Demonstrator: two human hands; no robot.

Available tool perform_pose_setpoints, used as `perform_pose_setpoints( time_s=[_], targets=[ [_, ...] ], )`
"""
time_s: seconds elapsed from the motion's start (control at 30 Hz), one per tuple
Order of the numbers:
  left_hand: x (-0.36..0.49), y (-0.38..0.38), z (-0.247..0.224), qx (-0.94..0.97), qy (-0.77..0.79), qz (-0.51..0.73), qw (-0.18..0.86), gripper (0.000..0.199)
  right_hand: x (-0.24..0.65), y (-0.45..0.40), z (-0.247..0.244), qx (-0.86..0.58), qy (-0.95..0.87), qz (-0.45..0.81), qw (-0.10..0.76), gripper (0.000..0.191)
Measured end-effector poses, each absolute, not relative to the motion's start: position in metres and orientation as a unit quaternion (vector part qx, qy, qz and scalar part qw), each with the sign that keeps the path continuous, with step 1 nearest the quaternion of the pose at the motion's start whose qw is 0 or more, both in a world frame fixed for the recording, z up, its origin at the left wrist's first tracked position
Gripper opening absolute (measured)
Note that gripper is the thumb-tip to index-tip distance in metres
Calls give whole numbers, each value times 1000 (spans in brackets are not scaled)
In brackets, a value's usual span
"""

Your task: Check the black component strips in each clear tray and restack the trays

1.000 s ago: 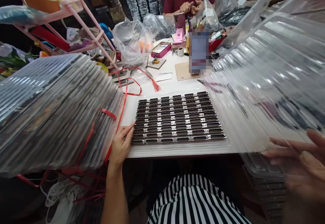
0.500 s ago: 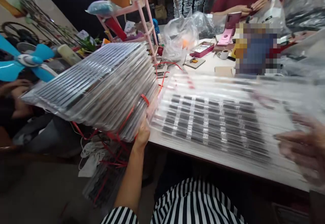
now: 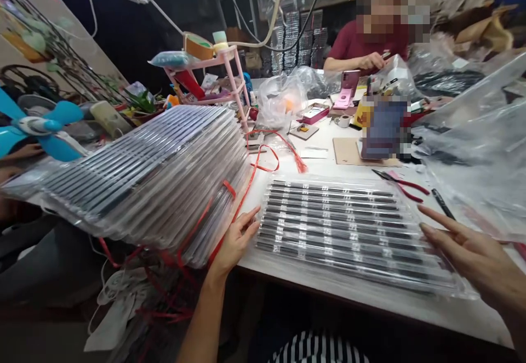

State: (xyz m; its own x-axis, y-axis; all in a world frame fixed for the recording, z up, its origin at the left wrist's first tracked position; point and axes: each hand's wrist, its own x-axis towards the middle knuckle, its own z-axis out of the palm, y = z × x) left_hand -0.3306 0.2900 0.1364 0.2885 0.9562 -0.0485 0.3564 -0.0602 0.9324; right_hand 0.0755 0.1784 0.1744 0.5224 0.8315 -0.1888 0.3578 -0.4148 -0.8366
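A clear plastic-wrapped pack of dark strips lies flat on the white table. My left hand is at its left edge, fingers apart, holding nothing. At the right edge is my right hand, its fingers spread and stretched towards the pack; whether they touch it is hard to tell. A tall stack of similar packs stands to the left of my left hand, with red ribbon around its lower part.
Red-handled pliers and a black pen lie behind the pack. Farther back are a pink rack, plastic bags and a phone. A blue fan is at far left. A person in dark red sits opposite.
The pack, blurred and partly raised before, now rests flat on the table. My right hand has moved left to its edge. The view has tilted upward.
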Motion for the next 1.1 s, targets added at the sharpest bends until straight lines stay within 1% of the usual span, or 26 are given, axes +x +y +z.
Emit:
perform_pose_setpoints(
  time_s=[0.13, 0.3, 0.37, 0.47, 0.5, 0.53, 0.6, 0.67, 0.73, 0.77, 0.83, 0.97, 1.03, 1.1],
  targets=[
    [-329, 291, 136, 677, 494, 309, 448, 43, 79, 176, 177, -793, -446, 274, 311, 84],
    [-328, 293, 134, 688, 504, 306, 424, 41, 79, 180, 173, -816, -532, 143, 175, 66],
    [-327, 294, 133, 689, 512, 303, 415, 43, 79, 183, 166, -809, -558, 69, 171, 59],
    [-327, 295, 129, 701, 522, 292, 388, 47, 72, 188, 155, -747, -634, -36, 195, 45],
    [-326, 294, 127, 711, 524, 287, 370, 48, 67, 190, 152, -727, -659, -73, 178, 43],
    [-326, 294, 125, 723, 528, 281, 346, 48, 62, 192, 151, -712, -679, -106, 143, 44],
    [-322, 293, 121, 747, 538, 271, 281, 48, 53, 197, 150, -695, -699, -161, 48, 48],
    [-318, 294, 119, 762, 547, 265, 222, 49, 45, 203, 154, -685, -702, -189, -35, 49],
    [-314, 295, 118, 771, 548, 263, 190, 50, 43, 208, 157, -677, -705, -197, -71, 47],
    [-313, 296, 118, 773, 547, 263, 185, 50, 45, 210, 159, -675, -708, -197, -73, 47],
    [-317, 298, 122, 779, 537, 254, 200, 50, 52, 209, 158, -669, -719, -185, -43, 48],
    [-346, 285, 135, 815, 474, 167, 288, 45, 76, 185, 150, -628, -764, -119, 87, 55],
    [-365, 270, 137, 840, 452, 134, 269, 44, 87, 160, 148, -607, -779, -68, 138, 61],
    [-378, 255, 135, 859, 450, 140, 200, 49, 92, 132, 150, -593, -791, -13, 153, 69]
  ],
)
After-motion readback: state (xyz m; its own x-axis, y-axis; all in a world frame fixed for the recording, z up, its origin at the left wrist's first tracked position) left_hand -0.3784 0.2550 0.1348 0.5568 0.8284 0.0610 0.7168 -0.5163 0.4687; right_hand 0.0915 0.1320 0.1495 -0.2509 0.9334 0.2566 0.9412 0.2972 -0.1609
